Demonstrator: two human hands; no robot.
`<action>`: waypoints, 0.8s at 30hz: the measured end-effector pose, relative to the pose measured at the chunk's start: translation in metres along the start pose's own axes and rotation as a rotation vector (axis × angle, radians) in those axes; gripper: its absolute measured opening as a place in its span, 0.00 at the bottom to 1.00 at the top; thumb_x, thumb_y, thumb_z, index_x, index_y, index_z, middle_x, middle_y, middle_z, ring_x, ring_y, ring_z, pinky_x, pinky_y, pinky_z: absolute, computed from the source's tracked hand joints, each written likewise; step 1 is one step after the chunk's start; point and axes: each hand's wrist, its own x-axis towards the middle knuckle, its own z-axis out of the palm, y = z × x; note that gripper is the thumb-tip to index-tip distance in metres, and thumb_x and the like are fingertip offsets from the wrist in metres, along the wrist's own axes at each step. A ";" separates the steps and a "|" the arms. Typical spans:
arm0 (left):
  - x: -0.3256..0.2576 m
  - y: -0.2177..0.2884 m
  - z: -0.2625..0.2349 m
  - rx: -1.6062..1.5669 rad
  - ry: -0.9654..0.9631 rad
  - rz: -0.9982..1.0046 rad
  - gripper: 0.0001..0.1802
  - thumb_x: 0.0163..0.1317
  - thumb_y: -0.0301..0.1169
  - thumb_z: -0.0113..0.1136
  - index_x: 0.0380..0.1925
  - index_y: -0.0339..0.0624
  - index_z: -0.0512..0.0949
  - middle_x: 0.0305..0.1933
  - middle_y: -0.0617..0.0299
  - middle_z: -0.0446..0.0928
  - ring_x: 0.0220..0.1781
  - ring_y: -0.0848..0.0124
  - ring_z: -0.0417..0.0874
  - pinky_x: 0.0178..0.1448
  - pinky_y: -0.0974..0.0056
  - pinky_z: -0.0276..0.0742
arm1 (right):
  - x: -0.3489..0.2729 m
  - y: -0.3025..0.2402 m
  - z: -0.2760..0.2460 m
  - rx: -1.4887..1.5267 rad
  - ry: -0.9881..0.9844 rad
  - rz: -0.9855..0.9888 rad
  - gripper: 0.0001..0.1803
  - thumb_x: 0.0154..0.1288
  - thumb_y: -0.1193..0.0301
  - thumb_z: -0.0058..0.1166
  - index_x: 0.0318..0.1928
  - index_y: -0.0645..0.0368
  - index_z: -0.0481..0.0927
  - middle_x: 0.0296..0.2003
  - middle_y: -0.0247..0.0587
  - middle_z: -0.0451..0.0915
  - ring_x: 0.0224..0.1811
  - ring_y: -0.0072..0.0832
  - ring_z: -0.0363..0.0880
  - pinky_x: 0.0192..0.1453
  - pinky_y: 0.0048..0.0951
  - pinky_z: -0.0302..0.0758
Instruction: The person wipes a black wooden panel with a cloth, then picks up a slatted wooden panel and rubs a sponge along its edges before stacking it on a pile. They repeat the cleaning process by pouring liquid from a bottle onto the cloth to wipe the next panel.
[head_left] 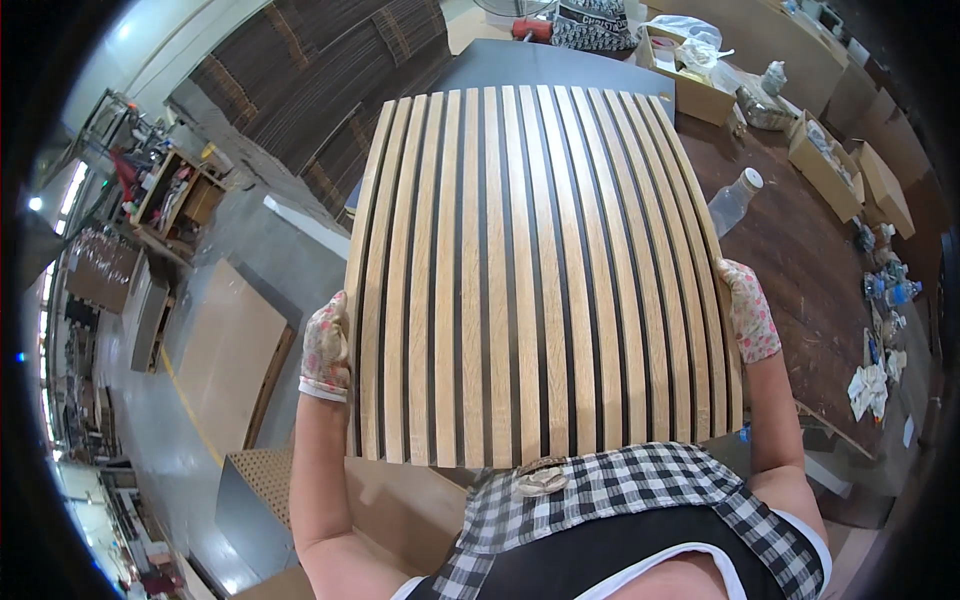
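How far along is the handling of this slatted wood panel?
Done: the slatted panel looks fully assembled, pale strips evenly spaced on a dark backing. In hand: left hand and right hand, both gloved, grip its side edges. Left: it seemingly has not been set flat on the dark worktable.

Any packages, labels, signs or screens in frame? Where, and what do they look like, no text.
Open brown cardboard box: top right on the dark table, rectangular, holding crumpled clear plastic.
Row of open brown cardboard boxes: along the table's right edge, rectangular, small items inside.
Clear plastic bottle with white cap: lying right of the slatted wood panel.
Black-and-white lettered bag: top centre.
No screens or signs visible.
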 end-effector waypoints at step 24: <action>0.114 -0.012 0.032 -0.099 -0.243 -0.048 0.29 0.64 0.34 0.51 0.63 0.34 0.59 0.59 0.51 0.68 0.57 0.66 0.74 0.58 0.65 0.71 | 0.017 0.038 0.017 -0.041 0.347 0.021 0.19 0.66 0.61 0.49 0.48 0.64 0.77 0.41 0.42 0.80 0.41 0.28 0.79 0.46 0.32 0.77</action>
